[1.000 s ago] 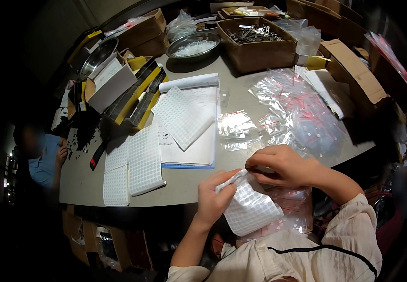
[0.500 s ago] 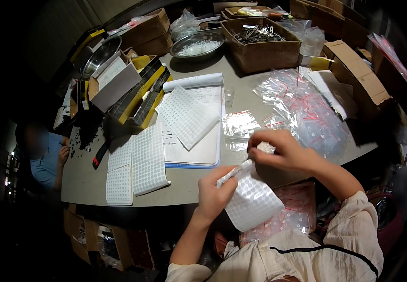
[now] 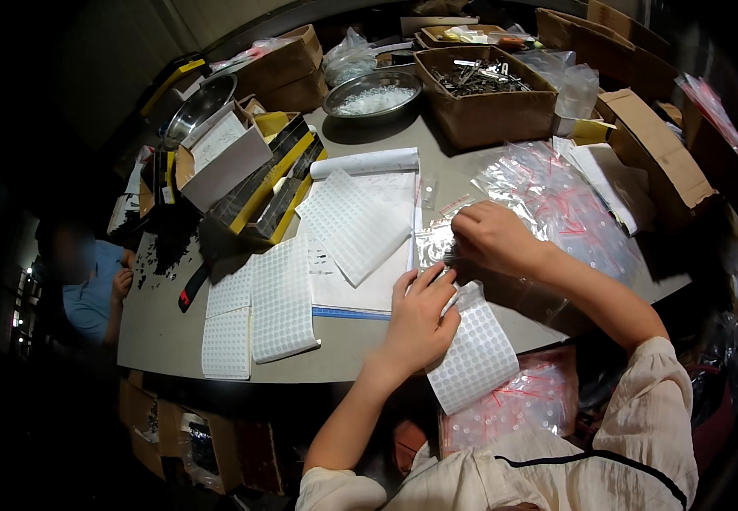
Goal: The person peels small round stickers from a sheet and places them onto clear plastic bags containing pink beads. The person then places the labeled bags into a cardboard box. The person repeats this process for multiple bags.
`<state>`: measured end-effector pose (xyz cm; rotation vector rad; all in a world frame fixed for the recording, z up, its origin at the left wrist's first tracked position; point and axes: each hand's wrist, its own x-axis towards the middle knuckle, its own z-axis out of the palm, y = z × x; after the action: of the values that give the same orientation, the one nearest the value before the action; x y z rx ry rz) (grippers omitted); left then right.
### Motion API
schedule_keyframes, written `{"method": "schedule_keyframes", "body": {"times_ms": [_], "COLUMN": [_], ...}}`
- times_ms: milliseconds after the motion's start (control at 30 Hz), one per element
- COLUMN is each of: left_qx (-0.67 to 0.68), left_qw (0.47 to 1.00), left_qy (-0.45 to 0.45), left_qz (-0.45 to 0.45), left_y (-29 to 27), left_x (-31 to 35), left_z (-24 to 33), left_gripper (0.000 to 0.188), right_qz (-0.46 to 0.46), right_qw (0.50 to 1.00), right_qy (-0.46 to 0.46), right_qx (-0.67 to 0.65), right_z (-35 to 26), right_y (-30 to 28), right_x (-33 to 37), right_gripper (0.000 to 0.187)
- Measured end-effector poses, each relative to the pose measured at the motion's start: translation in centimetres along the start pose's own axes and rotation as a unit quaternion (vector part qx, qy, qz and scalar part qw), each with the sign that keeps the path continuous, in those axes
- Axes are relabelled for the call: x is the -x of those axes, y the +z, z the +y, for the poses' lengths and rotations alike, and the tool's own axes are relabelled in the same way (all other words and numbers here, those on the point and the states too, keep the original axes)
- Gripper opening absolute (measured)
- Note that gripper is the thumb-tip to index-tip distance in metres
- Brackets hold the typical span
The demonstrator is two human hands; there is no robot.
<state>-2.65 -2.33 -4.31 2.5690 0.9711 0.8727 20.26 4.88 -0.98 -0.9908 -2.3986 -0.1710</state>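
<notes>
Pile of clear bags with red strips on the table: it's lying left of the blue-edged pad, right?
Not left: the head view shows the pile of clear bags with red strips lying on the table right of the blue-edged pad.

A white rectangular sheet of round grey dots (image 3: 478,351) is slanted toward five o'clock. At its eleven o'clock, glossy clear plastic bags (image 3: 431,244) are laid.

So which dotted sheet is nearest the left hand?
The rightmost dotted sheet, partly covered by the left hand and reaching past the table edge; the other sheets lie farther left, clear of that hand.
</notes>
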Motion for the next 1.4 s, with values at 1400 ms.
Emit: {"method": "schedule_keyframes", "body": {"times_ms": [1400], "left_qx": [-0.158], "left_qw": [0.893], "left_qy": [-0.273], "left_qz": [0.32], "left_y": [-14.9], "left_x": [3.5], "left_z": [-11.2], "left_gripper": [0.047], "right_qz": [-0.014], "right_qw": [0.999], "right_qy": [-0.037], "right_qx": [0.014], "right_z": [-4.3], "right_y": [-0.5], "right_x": [3.1], "right_gripper": [0.013]}}
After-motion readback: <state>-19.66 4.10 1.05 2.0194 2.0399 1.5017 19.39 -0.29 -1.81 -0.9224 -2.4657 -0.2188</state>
